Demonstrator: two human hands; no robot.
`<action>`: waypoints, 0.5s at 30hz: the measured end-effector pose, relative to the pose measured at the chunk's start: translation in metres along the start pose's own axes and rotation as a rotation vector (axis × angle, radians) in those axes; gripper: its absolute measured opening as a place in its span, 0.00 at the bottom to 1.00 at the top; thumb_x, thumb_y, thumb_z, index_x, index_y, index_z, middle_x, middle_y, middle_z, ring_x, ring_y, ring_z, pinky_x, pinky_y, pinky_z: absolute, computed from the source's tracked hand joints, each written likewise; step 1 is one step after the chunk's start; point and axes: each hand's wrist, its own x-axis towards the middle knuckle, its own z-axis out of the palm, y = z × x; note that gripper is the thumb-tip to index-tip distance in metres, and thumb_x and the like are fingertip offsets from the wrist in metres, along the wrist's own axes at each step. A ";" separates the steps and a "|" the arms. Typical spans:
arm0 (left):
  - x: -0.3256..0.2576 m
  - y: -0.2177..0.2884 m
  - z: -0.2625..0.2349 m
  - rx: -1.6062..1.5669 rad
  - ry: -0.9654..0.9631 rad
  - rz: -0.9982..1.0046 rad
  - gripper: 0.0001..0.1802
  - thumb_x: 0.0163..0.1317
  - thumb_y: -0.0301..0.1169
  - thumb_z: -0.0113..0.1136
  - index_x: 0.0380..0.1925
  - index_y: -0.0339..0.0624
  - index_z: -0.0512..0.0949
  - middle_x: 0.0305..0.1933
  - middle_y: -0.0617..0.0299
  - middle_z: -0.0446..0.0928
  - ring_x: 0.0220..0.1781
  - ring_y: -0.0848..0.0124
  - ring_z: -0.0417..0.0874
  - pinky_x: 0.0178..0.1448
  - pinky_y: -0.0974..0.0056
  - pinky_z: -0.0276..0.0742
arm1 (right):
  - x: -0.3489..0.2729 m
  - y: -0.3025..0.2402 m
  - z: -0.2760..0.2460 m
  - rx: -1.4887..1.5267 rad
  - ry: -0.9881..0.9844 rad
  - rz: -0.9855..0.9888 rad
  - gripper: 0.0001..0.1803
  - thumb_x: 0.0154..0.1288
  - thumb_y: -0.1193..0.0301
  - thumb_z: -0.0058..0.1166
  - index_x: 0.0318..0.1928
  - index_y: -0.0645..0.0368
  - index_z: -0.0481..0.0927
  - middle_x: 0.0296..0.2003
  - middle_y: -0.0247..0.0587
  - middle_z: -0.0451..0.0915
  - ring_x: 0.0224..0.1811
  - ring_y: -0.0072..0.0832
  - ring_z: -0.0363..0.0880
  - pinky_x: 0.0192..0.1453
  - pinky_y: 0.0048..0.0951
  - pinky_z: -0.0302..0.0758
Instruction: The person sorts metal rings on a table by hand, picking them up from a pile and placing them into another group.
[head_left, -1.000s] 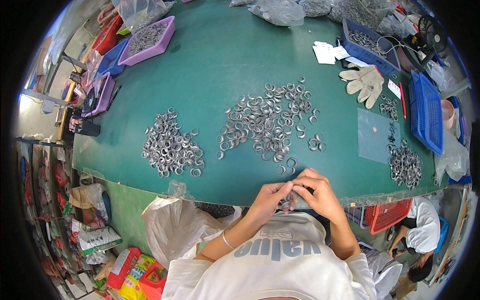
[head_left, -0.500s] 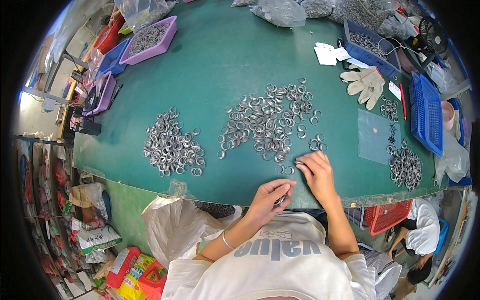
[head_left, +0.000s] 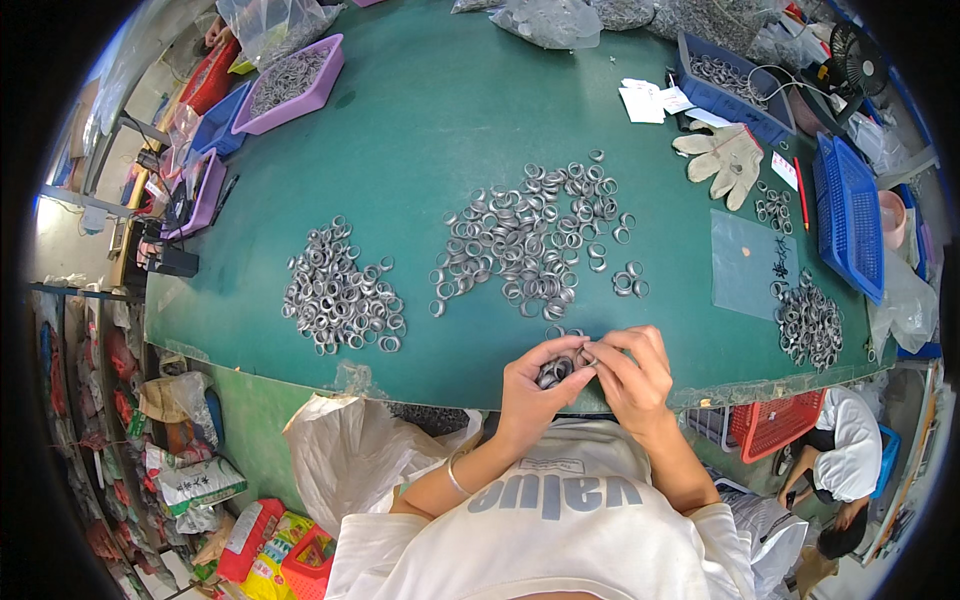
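Observation:
Close to the table's near edge, my left hand [head_left: 526,398] is curled around several grey metal rings [head_left: 553,373]. My right hand [head_left: 640,380] meets it there, thumb and fingers pinching a single metal ring [head_left: 587,357] beside the left fingertips. Just beyond both hands spreads a large loose heap of the same rings [head_left: 525,245]. A second heap [head_left: 345,300] lies to the left, and a smaller heap [head_left: 810,328] sits near the right edge. My fingers partly cover the held rings.
On the green table [head_left: 420,120] are a work glove [head_left: 728,165], a clear plastic sheet [head_left: 742,262], a red pencil [head_left: 802,195] and a blue basket [head_left: 848,220]. Ring-filled trays, one purple [head_left: 335,80] and one blue [head_left: 735,95], stand farther back. Another person [head_left: 848,450] crouches at lower right.
My right hand has moved left from the table to my left hand, bringing a ring with it. My left hand has turned, showing more of the rings it holds.

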 end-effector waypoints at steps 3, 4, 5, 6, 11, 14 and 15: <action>-0.001 0.003 0.001 0.031 0.003 0.027 0.18 0.55 0.19 0.64 0.48 0.34 0.77 0.31 0.69 0.76 0.27 0.85 0.69 0.29 0.79 0.66 | 0.002 -0.004 0.000 0.039 0.020 0.038 0.16 0.41 0.83 0.62 0.36 0.64 0.82 0.32 0.41 0.76 0.32 0.37 0.73 0.34 0.34 0.70; -0.002 0.002 0.001 0.030 0.000 0.044 0.19 0.55 0.18 0.64 0.48 0.35 0.77 0.31 0.69 0.75 0.27 0.85 0.70 0.29 0.79 0.66 | 0.003 -0.006 0.000 0.055 0.024 0.055 0.16 0.41 0.84 0.61 0.37 0.64 0.81 0.32 0.41 0.76 0.32 0.37 0.73 0.35 0.33 0.70; -0.003 0.001 0.000 0.028 -0.002 0.062 0.19 0.55 0.18 0.64 0.48 0.35 0.77 0.31 0.70 0.75 0.28 0.86 0.70 0.30 0.79 0.66 | 0.004 -0.008 0.001 0.102 0.026 0.092 0.15 0.43 0.85 0.60 0.37 0.65 0.81 0.32 0.42 0.76 0.32 0.38 0.73 0.35 0.33 0.71; -0.003 0.002 -0.001 0.026 -0.005 0.080 0.19 0.54 0.18 0.64 0.48 0.35 0.77 0.31 0.70 0.75 0.28 0.86 0.70 0.30 0.79 0.66 | 0.006 -0.011 0.001 0.149 0.029 0.130 0.15 0.45 0.86 0.59 0.38 0.65 0.81 0.32 0.43 0.76 0.32 0.38 0.74 0.36 0.32 0.71; -0.003 0.006 -0.003 0.036 -0.038 0.113 0.20 0.53 0.17 0.64 0.48 0.36 0.78 0.32 0.69 0.75 0.31 0.85 0.71 0.33 0.78 0.68 | 0.003 -0.016 -0.001 0.342 0.042 0.304 0.11 0.56 0.85 0.53 0.41 0.66 0.78 0.34 0.44 0.77 0.32 0.35 0.74 0.37 0.28 0.71; -0.001 0.007 -0.004 0.064 -0.059 0.153 0.20 0.52 0.17 0.64 0.47 0.36 0.78 0.33 0.68 0.76 0.33 0.84 0.72 0.35 0.77 0.69 | -0.001 -0.019 -0.008 0.551 -0.045 0.458 0.08 0.59 0.81 0.53 0.41 0.66 0.77 0.34 0.43 0.78 0.32 0.30 0.73 0.38 0.27 0.71; -0.001 0.008 -0.003 0.076 -0.064 0.165 0.19 0.52 0.17 0.64 0.47 0.36 0.78 0.33 0.68 0.76 0.33 0.83 0.72 0.36 0.77 0.70 | 0.000 -0.020 -0.010 0.571 -0.075 0.469 0.07 0.60 0.81 0.53 0.40 0.67 0.77 0.34 0.42 0.78 0.33 0.29 0.73 0.38 0.26 0.70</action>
